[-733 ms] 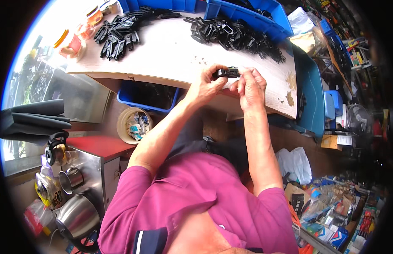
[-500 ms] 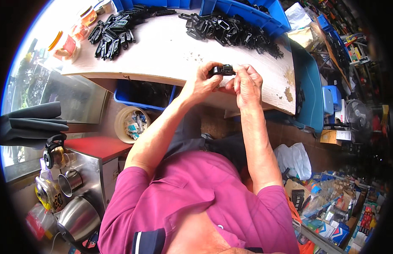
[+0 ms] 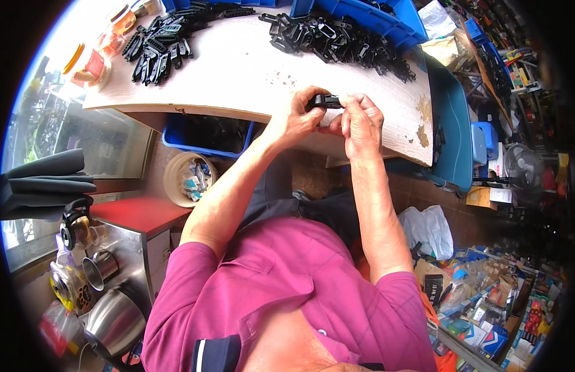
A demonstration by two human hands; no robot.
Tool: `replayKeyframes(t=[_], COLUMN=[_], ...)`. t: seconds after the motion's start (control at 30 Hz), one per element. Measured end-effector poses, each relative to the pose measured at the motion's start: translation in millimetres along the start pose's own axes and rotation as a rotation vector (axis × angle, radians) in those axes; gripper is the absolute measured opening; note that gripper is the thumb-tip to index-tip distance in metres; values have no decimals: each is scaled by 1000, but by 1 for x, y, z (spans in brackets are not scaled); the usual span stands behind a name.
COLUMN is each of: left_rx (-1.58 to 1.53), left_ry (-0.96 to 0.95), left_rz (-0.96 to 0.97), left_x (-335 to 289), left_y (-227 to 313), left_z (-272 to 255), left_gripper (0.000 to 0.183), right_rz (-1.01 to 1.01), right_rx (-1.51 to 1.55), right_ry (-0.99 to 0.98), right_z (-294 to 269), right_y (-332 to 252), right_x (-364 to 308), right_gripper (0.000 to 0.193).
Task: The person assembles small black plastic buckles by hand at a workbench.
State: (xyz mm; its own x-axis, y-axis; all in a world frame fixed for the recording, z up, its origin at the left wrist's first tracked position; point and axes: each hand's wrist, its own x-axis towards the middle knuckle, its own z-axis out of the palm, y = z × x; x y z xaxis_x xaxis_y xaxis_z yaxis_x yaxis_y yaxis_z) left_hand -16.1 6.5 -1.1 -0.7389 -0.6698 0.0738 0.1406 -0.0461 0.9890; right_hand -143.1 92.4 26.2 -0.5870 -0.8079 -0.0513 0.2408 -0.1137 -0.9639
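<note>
Your left hand (image 3: 296, 118) is holding a small black part (image 3: 326, 101) up by the near edge of the worktop (image 3: 231, 71), its grip pinching the left end between thumb and fingers. Your right hand (image 3: 363, 127) is meeting the other end with bent fingers; whether that grip is pinching the part or only touching it, I cannot tell. Farther back, a pile of black pieces (image 3: 160, 46) is lying to your left, and a black heap (image 3: 337, 40) is spreading to your right, just before a blue bin (image 3: 396, 28).
</note>
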Motion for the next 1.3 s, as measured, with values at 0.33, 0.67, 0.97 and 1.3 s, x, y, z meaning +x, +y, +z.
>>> replayKeyframes(t=[0.33,0.67,0.97,1.3], left_rx=[-30,-240,-215,-199], left_ry=[215,419,350,369], left_rz=[-8,-6,15,77], left_x=[-2,5,2,2], left_y=[15,12,12,8], left_z=[12,-42,-46,-47], left_gripper=[20,27,29,30], right_rz=[109,196,167,212], right_rx=[6,-311,-740,-833], right_ry=[-10,129,215,190], right_z=[9,32,44,45], right_y=[-5,-20,-3,-8], right_x=[4,51,104,97], right_gripper=[14,17,27,14])
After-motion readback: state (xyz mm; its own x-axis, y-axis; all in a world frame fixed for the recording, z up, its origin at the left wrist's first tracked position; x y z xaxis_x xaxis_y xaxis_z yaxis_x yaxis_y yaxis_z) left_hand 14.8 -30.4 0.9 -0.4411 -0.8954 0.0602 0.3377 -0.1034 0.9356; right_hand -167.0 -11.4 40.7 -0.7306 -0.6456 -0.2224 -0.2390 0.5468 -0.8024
